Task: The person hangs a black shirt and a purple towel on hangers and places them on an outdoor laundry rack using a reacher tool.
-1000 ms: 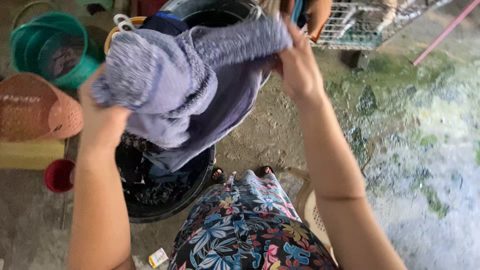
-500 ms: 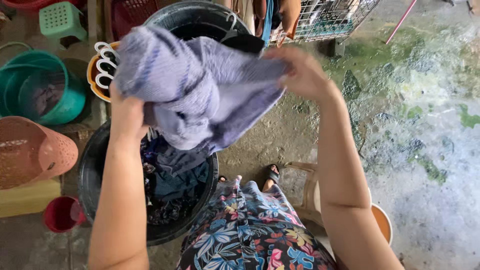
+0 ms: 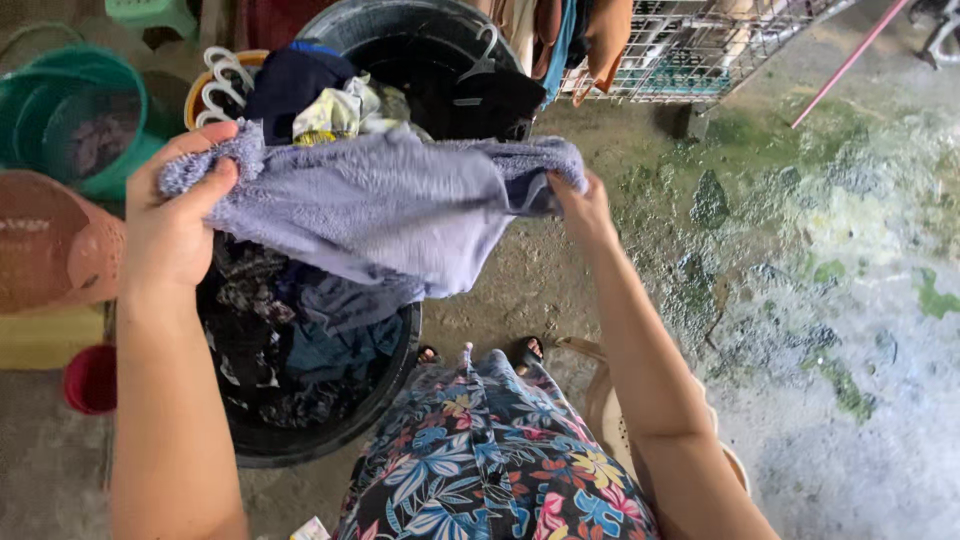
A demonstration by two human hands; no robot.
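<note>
Soft purple-blue fluffy towel [image 3: 380, 205] held up over a big black round tub [image 3: 300, 400].
It is stretched between raised arms, one end squeezed in the left hand [image 3: 175, 225], the other pinched by the right hand [image 3: 580, 205].

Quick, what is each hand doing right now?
Left hand: closed, gripping one end of the lavender towel.
Right hand: closed, pinching the towel's other end.
</note>
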